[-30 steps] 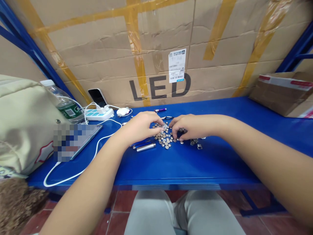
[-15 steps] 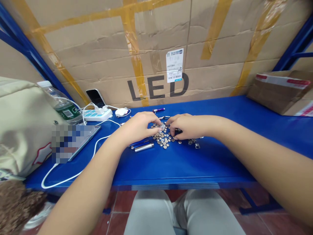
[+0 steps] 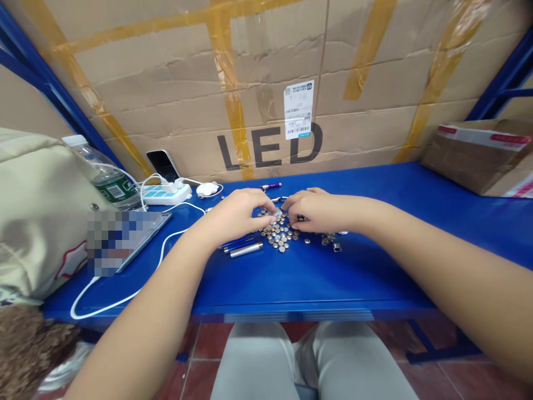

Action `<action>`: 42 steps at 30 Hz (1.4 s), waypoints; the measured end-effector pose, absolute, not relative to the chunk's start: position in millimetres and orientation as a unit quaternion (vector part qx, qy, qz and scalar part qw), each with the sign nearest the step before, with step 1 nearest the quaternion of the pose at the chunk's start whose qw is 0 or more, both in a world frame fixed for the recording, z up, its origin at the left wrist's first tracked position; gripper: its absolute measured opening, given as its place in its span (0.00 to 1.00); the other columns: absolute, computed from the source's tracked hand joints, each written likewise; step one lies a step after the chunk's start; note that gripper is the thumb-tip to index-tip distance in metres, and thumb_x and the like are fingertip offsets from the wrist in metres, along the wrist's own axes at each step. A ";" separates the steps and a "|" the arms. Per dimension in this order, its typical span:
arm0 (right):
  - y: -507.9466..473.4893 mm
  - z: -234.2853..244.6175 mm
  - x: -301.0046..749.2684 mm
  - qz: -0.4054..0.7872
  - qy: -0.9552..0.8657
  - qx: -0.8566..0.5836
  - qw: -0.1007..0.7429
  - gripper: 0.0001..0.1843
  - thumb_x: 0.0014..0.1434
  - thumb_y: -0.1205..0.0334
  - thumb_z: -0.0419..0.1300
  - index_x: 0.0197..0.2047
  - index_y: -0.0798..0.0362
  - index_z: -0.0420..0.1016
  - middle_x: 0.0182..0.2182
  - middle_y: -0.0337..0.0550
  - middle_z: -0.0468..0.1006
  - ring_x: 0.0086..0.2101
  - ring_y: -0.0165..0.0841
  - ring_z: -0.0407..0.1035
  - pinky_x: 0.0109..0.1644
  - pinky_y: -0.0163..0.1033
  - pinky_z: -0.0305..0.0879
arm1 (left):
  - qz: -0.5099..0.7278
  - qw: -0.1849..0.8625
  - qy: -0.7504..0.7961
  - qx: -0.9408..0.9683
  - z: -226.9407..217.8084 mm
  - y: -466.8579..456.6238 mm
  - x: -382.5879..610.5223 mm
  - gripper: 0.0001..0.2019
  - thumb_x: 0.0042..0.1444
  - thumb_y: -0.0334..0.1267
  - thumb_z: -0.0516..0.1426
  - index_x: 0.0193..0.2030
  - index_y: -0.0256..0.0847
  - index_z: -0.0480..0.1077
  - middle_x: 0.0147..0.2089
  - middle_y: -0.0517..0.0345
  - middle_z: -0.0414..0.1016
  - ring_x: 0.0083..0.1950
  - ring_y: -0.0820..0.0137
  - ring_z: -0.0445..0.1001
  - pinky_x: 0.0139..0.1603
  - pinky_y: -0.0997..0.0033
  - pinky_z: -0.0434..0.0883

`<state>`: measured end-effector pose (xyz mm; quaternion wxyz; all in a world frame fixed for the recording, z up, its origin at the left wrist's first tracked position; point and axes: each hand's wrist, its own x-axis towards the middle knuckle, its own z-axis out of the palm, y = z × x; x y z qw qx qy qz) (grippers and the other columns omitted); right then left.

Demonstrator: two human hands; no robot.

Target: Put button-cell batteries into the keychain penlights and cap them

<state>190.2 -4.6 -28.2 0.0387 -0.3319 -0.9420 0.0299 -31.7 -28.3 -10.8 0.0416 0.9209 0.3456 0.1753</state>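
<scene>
Small round metal discs, like button cells (image 3: 282,243), lie in a loose pile on the blue table. Over the pile's left side is my left hand (image 3: 245,214), thumb and fingertips closed around a small pale, shiny piece (image 3: 277,213) whose kind I cannot make out. My right hand (image 3: 314,213) reaches in from the other side, fingers curled down among the discs; whatever is in its fingertips is hidden. A silver tube (image 3: 246,250) and blue tubes (image 3: 237,244) lie beside my left wrist. Small metal clips (image 3: 336,247) are scattered below my right hand.
A purple pen-like tube (image 3: 271,185) lies behind my hands. To the left are a power strip (image 3: 166,195) with white cables, a tablet (image 3: 141,244), a bottle (image 3: 112,183) and a beige bag (image 3: 37,205). An open carton (image 3: 478,158) stands at right; a large cardboard box (image 3: 179,105) backs the table.
My right hand's fingers have drawn up slightly and curled in more, uncovering discs near the pile's right edge. My left hand stays almost in place, still pinching the pale piece.
</scene>
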 end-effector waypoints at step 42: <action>-3.6 -37.5 176.3 0.031 -0.955 -0.288 0.067 0.10 0.60 0.66 0.60 0.42 0.49 0.81 0.46 0.47 0.78 0.49 0.42 0.70 0.50 0.45 0.61 | 0.172 0.050 0.348 0.920 -11.1 -28.0 -32.3 0.06 0.59 0.37 0.60 0.40 0.39 0.77 0.42 0.56 0.78 0.45 0.67 0.75 0.48 0.65 0.69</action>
